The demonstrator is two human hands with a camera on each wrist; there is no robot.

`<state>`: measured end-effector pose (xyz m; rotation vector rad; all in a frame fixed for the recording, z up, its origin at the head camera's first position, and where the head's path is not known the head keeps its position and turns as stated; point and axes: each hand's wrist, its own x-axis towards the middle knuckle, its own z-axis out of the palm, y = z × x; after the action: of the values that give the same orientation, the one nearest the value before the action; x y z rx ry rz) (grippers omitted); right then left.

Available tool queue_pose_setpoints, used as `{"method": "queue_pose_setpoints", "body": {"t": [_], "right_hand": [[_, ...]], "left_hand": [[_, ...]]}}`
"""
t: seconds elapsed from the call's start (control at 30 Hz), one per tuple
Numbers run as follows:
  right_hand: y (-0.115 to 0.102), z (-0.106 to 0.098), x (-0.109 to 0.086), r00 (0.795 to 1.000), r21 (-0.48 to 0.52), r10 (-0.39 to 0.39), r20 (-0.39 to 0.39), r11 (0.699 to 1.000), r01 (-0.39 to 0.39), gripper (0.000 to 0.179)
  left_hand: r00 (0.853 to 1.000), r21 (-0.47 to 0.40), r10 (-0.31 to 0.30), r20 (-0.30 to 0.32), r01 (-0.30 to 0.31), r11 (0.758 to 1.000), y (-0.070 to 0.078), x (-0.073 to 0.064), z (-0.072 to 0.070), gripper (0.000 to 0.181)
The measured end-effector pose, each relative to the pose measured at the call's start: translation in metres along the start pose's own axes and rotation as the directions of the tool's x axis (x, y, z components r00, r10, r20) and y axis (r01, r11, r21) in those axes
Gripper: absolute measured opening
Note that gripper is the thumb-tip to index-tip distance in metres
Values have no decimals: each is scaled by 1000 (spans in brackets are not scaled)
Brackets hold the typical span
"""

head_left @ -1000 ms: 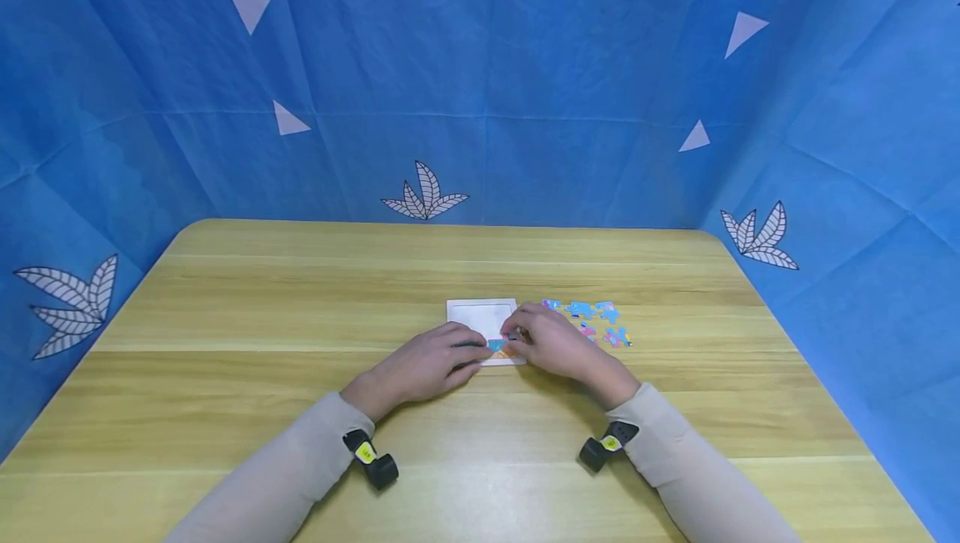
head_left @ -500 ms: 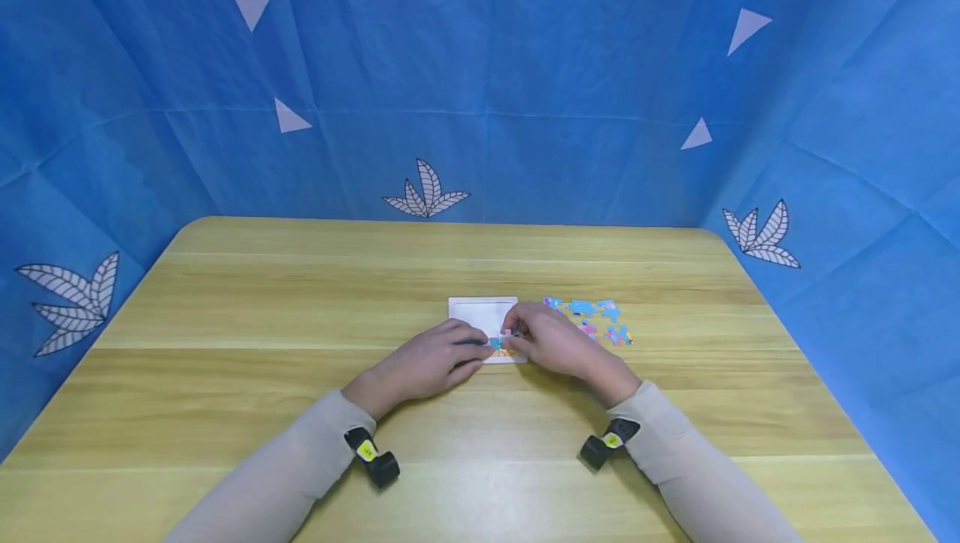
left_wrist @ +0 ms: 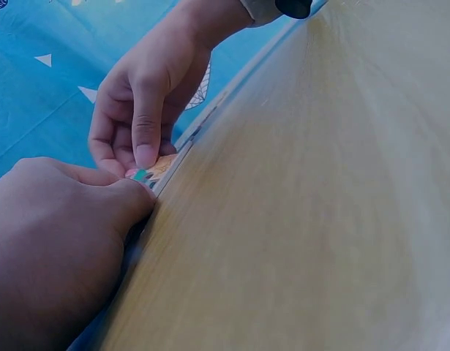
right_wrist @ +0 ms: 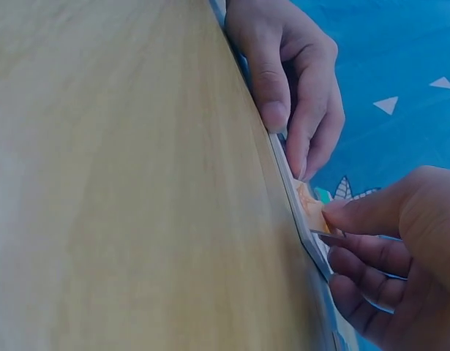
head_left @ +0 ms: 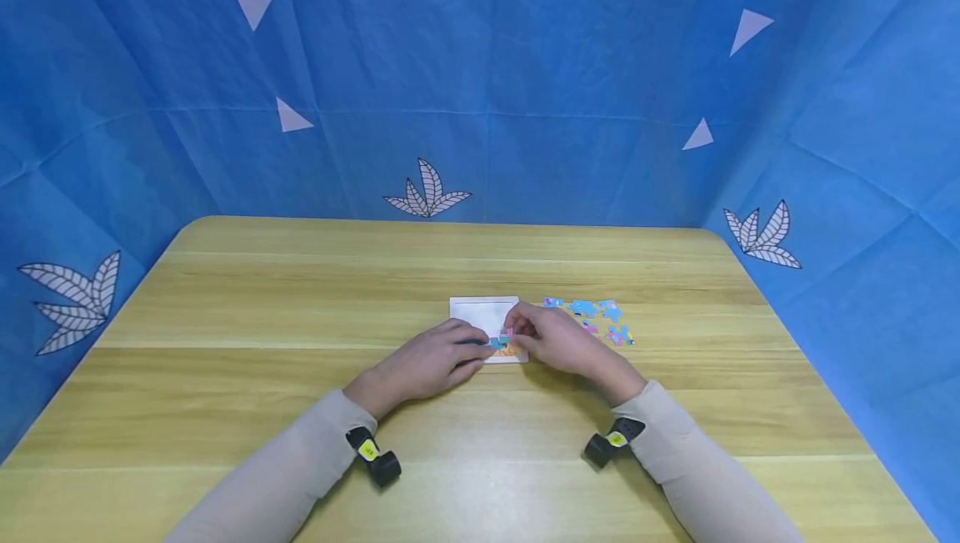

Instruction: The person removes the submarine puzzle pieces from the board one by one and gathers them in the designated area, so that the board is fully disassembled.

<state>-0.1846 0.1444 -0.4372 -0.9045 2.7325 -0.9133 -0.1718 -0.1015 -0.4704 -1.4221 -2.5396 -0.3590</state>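
A white puzzle board point(head_left: 480, 311) lies on the table, with blue-green and orange jigsaw pieces point(head_left: 508, 349) along its near side. My left hand point(head_left: 431, 361) rests on the board's left part, fingers extended and fingertips touching the pieces; it covers the near left corner. At the board's right side, my right hand point(head_left: 558, 341) pinches a small puzzle piece point(right_wrist: 328, 235) between thumb and index finger. The right wrist view shows that piece edge-on, tilted beside an orange piece point(right_wrist: 310, 207). In the left wrist view, both hands meet over the board's edge.
Several loose puzzle pieces point(head_left: 582, 308) lie to the right of the board, some partly behind the right hand. The wooden table point(head_left: 300, 293) reaches back to a blue patterned cloth point(head_left: 480, 67).
My right hand shifts slightly with its piece, which now sits over the placed pieces, and more of the orange ones show. The left hand stays in place on the board.
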Motion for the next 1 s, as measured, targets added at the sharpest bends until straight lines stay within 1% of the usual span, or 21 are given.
{"method": "queue_pose_setpoints", "body": {"t": [0.13,0.37,0.6,0.87,1.0], "right_hand": [[1,-1,-1,1000,34,-3,-1,999,3,9],[0,-3,-4,999,96,-45,-30,994,47,8],[2,-11,-14,999,154,3,-53,988,5,11],[12,-21,-29,995,155,26,-98,988,-10,12],[15,-27,-38,994,172,61,-94,984,-44,15]], "left_hand": [[1000,-9,-10,3,10,1000,0,0,0,33],[1000,-13,-21,19,22,1000,-1,-1,0,33],[1000,-15,-14,22,14,1000,0,0,0,34],[999,-28,-22,25,23,999,1,-1,-1,33],[999,-26,-28,31,29,999,1,0,-1,34]]}}
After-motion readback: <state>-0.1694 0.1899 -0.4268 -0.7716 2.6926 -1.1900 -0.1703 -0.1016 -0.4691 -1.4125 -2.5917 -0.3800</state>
